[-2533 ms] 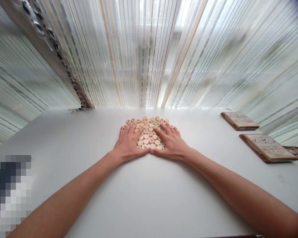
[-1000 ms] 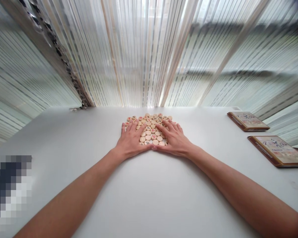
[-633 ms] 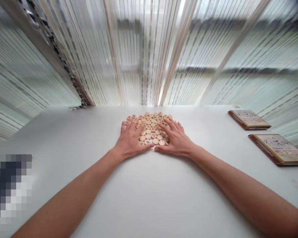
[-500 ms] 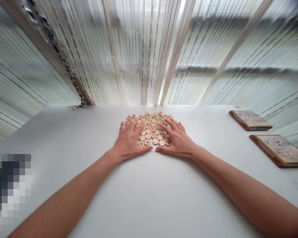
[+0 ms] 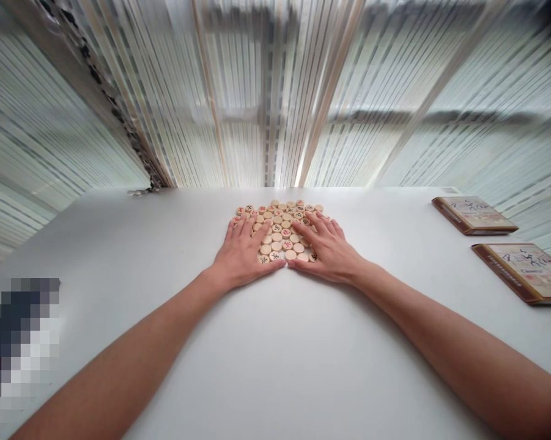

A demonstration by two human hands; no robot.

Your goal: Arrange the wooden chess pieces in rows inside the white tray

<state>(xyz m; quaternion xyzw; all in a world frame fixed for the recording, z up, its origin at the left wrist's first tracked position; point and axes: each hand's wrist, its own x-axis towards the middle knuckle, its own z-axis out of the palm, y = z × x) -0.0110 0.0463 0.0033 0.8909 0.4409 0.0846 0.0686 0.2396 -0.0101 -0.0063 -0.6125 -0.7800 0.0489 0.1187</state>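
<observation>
Many round wooden discs (image 5: 277, 237) lie close together on a white table, some with red or black characters and others plain side up. My left hand (image 5: 245, 250) rests palm down over the left side of the group, its fingers spread. Over the right side lies my right hand (image 5: 325, 247), also palm down with fingers apart. The two thumbs nearly meet at the near edge of the discs. Neither hand grips a disc; the discs under the palms are hidden.
Two flat boxes, one farther back (image 5: 474, 215) and one nearer (image 5: 525, 272), lie on the right of the white table (image 5: 275, 354). A striped curtain (image 5: 243, 91) hangs behind its far edge. A blurred-out patch covers the left edge.
The thumbs have come slightly closer together, and the hands sit a little nearer the near discs. The whole view has shifted slightly.
</observation>
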